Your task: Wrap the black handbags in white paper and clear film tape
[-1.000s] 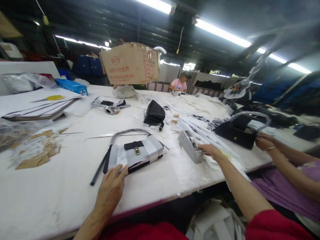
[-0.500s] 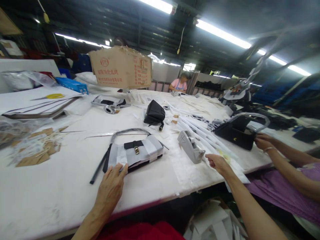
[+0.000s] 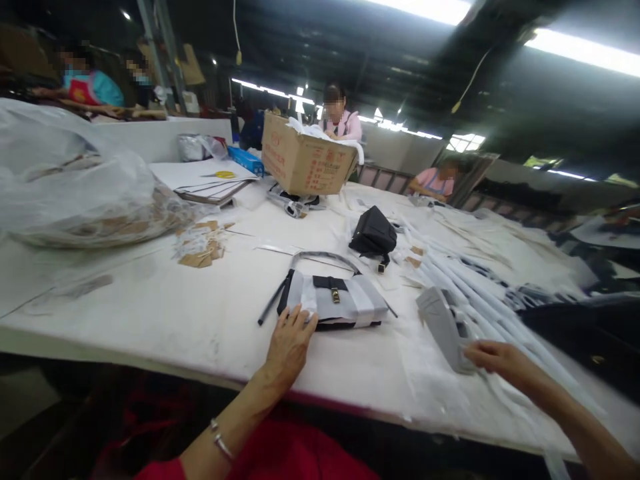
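A black handbag [image 3: 373,303] lies wrapped in pale sheeting, with a dark flap tab and gold clasp bare in the middle. Its covered handle [image 3: 325,255] arches toward the far side. My left hand [image 3: 293,340] rests on its lower left corner, fingers stretched and laid flat. To the right stands a grey tape dispenser [image 3: 443,327]. My right hand [image 3: 493,357] is at its near end, fingers pinched together; what is between them is too blurred to make out. Beyond the handbag sits a smaller black bag [image 3: 373,233] with a buckled strap.
A cardboard box [image 3: 307,157] stands at the back, with a person in pink behind it. Brown tags [image 3: 203,250] and a big clear plastic bag [image 3: 90,180] occupy the left. Yellow scissors [image 3: 224,175] lie on stacked boards. Long white strips [image 3: 480,310] cover the right.
The view has swung left, so the table's contents sit further right. My left hand stays on the handbag. My right hand stays by the dispenser, now closer against its near end.
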`<state>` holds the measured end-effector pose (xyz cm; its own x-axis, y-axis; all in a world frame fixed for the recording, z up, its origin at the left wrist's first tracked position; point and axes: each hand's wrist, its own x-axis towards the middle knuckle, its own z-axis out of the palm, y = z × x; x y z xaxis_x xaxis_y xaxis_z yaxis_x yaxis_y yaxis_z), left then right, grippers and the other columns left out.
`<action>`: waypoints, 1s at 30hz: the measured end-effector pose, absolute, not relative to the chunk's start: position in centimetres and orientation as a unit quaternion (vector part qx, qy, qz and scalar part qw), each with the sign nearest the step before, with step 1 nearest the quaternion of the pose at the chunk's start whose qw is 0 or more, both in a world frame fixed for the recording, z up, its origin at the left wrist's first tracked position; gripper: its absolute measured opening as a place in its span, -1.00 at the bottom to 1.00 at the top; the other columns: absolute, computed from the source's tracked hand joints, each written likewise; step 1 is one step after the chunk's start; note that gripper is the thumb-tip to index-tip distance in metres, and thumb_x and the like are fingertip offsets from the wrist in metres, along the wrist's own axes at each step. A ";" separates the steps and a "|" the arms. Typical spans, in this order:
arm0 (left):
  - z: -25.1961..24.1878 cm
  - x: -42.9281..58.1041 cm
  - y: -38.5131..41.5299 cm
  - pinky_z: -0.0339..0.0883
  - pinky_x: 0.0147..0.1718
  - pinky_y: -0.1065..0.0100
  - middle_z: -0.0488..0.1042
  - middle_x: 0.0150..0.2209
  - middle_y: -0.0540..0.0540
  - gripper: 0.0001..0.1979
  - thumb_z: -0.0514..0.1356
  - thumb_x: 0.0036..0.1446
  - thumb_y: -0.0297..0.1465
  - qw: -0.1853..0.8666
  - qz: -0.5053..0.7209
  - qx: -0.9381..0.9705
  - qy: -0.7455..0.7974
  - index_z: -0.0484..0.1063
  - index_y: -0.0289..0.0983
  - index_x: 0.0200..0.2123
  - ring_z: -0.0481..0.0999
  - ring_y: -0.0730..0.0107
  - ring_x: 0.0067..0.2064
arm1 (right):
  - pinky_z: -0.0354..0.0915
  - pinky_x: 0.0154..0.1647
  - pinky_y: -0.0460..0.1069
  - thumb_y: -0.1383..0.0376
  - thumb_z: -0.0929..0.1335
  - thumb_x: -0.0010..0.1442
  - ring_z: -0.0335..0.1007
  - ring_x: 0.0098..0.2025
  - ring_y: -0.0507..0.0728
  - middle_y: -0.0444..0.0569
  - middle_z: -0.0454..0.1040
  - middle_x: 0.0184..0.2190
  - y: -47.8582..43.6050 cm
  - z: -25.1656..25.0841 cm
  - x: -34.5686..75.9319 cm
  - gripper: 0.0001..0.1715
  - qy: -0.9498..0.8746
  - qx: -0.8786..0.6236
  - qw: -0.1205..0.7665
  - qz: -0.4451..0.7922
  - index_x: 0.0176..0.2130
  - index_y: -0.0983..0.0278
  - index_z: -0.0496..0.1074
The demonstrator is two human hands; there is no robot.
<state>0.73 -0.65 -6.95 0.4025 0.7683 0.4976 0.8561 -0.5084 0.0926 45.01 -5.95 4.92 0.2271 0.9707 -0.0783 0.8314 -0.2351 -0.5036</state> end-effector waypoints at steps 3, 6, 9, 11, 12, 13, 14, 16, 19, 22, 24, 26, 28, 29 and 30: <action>-6.9 0.8 -0.7 0.13 0.21 0.03 0.45 0.07 -0.12 -0.48 0.01 0.15 -0.65 0.080 -0.246 -0.832 -0.491 0.34 -0.20 0.14 0.30 0.12 0.23 | 0.28 -0.40 -0.01 -0.06 0.36 0.02 0.35 -0.45 0.14 -0.05 0.48 -0.52 -1.6 8.8 36.8 -0.57 -0.673 -0.667 0.129 0.291 -0.47 0.23 0.54; -6.8 0.8 -0.7 0.11 0.23 0.03 0.45 0.08 -0.13 -0.49 0.02 0.16 -0.64 0.070 -0.245 -0.831 -0.494 0.33 -0.20 0.14 0.29 0.14 0.22 | 0.28 -0.30 -0.04 0.05 0.37 0.08 0.37 -0.37 0.12 -0.09 0.51 -0.48 2.8 11.4 27.7 -0.68 -0.773 -0.540 0.065 0.328 -0.43 0.24 0.56; -6.6 0.7 -0.9 0.07 0.25 0.02 0.43 0.09 -0.14 -0.51 0.02 0.17 -0.61 0.059 -0.241 -0.834 -0.494 0.32 -0.20 0.16 0.28 0.14 0.22 | 0.22 -0.41 -0.09 0.16 0.37 0.08 0.35 -0.42 0.06 -0.14 0.51 -0.48 6.6 11.5 20.4 -0.77 -0.845 -0.426 -0.030 0.324 -0.39 0.24 0.57; -6.5 0.7 -0.9 0.06 0.26 0.01 0.42 0.10 -0.15 -0.52 0.02 0.19 -0.59 0.054 -0.238 -0.835 -0.493 0.32 -0.20 0.15 0.27 0.12 0.23 | 0.16 -0.47 -0.11 0.20 0.38 0.05 0.33 -0.47 0.03 -0.18 0.50 -0.53 8.8 10.6 16.8 -0.82 -0.875 -0.376 -0.100 0.287 -0.40 0.22 0.57; -6.4 0.7 -1.0 0.05 0.26 0.01 0.42 0.10 -0.15 -0.52 0.01 0.19 -0.59 0.053 -0.239 -0.835 -0.493 0.32 -0.20 0.16 0.27 0.12 0.23 | 0.14 -0.48 -0.11 0.21 0.39 0.04 0.32 -0.50 0.02 -0.19 0.49 -0.56 9.8 10.0 15.3 -0.84 -0.886 -0.360 -0.134 0.258 -0.41 0.21 0.57; -6.4 0.7 -1.0 0.05 0.26 0.00 0.41 0.10 -0.16 -0.52 0.01 0.19 -0.59 0.051 -0.239 -0.835 -0.494 0.31 -0.20 0.16 0.27 0.11 0.23 | 0.13 -0.48 -0.10 0.22 0.40 0.02 0.32 -0.52 0.01 -0.20 0.47 -0.59 10.6 9.4 14.0 -0.87 -0.895 -0.347 -0.168 0.222 -0.43 0.20 0.57; -6.4 0.7 -1.0 0.05 0.26 0.00 0.41 0.10 -0.17 -0.51 0.00 0.19 -0.59 0.049 -0.239 -0.834 -0.495 0.30 -0.20 0.17 0.27 0.11 0.23 | 0.13 -0.46 -0.09 0.24 0.42 -0.01 0.32 -0.53 0.02 -0.20 0.45 -0.62 11.4 8.7 12.8 -0.90 -0.903 -0.333 -0.201 0.182 -0.46 0.19 0.57; -6.4 0.7 -1.0 0.04 0.26 -0.02 0.40 0.11 -0.18 -0.50 -0.01 0.20 -0.59 0.044 -0.239 -0.833 -0.497 0.29 -0.20 0.19 0.27 0.11 0.23 | 0.17 -0.36 -0.06 0.28 0.45 -0.06 0.35 -0.52 0.04 -0.20 0.42 -0.67 12.7 7.4 10.8 -0.95 -0.911 -0.303 -0.257 0.108 -0.53 0.20 0.55; -6.5 0.7 -0.9 0.06 0.25 -0.02 0.40 0.12 -0.18 -0.52 -0.02 0.21 -0.57 0.038 -0.241 -0.832 -0.498 0.30 -0.21 0.18 0.30 0.11 0.21 | 0.19 -0.20 0.00 0.24 0.51 -0.10 0.39 -0.48 0.08 -0.19 0.41 -0.68 13.9 5.2 8.8 -0.83 -0.914 -0.262 -0.306 0.057 -0.60 0.22 0.50; -6.5 0.6 -0.8 0.07 0.24 -0.01 0.40 0.12 -0.18 -0.55 -0.02 0.22 -0.56 0.038 -0.243 -0.833 -0.496 0.31 -0.24 0.16 0.32 0.10 0.18 | 0.16 -0.09 0.06 0.09 0.52 -0.07 0.41 -0.42 0.10 -0.16 0.44 -0.64 14.8 3.5 8.1 -0.67 -0.925 -0.219 -0.311 0.016 -0.63 0.24 0.47; -6.6 0.6 -0.8 0.07 0.24 -0.01 0.41 0.11 -0.18 -0.55 -0.02 0.22 -0.56 0.036 -0.243 -0.834 -0.494 0.32 -0.24 0.15 0.32 0.09 0.18 | 0.12 -0.04 0.08 0.03 0.52 -0.07 0.41 -0.30 0.15 -0.09 0.50 -0.56 15.5 2.9 8.2 -0.59 -0.935 -0.200 -0.293 -0.023 -0.64 0.25 0.45; -6.6 0.6 -0.7 0.07 0.24 -0.01 0.43 0.08 -0.17 -0.55 -0.02 0.22 -0.57 0.031 -0.241 -0.834 -0.496 0.32 -0.23 0.15 0.31 0.10 0.19 | 0.11 -0.02 0.09 -0.01 0.54 -0.09 0.38 -0.19 0.20 -0.02 0.54 -0.44 16.4 3.0 8.8 -0.58 -0.946 -0.188 -0.262 -0.046 -0.59 0.25 0.46; -6.7 0.6 -0.7 0.07 0.24 0.00 0.44 0.06 -0.18 -0.55 -0.01 0.22 -0.57 0.029 -0.240 -0.833 -0.498 0.32 -0.23 0.15 0.31 0.12 0.20 | 0.11 -0.02 0.09 0.02 0.55 -0.08 0.36 -0.14 0.23 0.02 0.55 -0.33 17.3 3.6 10.0 -0.62 -0.955 -0.186 -0.220 -0.063 -0.46 0.25 0.51; -6.7 0.6 -0.7 0.07 0.24 0.00 0.43 0.07 -0.18 -0.54 -0.01 0.22 -0.58 0.029 -0.241 -0.833 -0.498 0.31 -0.22 0.16 0.31 0.13 0.20 | 0.11 -0.02 0.09 0.05 0.55 -0.05 0.36 -0.12 0.24 0.04 0.55 -0.29 17.7 4.0 10.8 -0.64 -0.958 -0.199 -0.192 -0.076 -0.38 0.25 0.53; -6.7 0.6 -0.7 0.07 0.24 0.00 0.43 0.07 -0.18 -0.54 -0.01 0.22 -0.58 0.030 -0.243 -0.833 -0.497 0.31 -0.22 0.16 0.30 0.13 0.20 | 0.12 -0.01 0.10 0.09 0.54 -0.02 0.35 -0.10 0.25 0.06 0.54 -0.24 18.0 4.3 11.7 -0.64 -0.958 -0.223 -0.158 -0.087 -0.29 0.26 0.54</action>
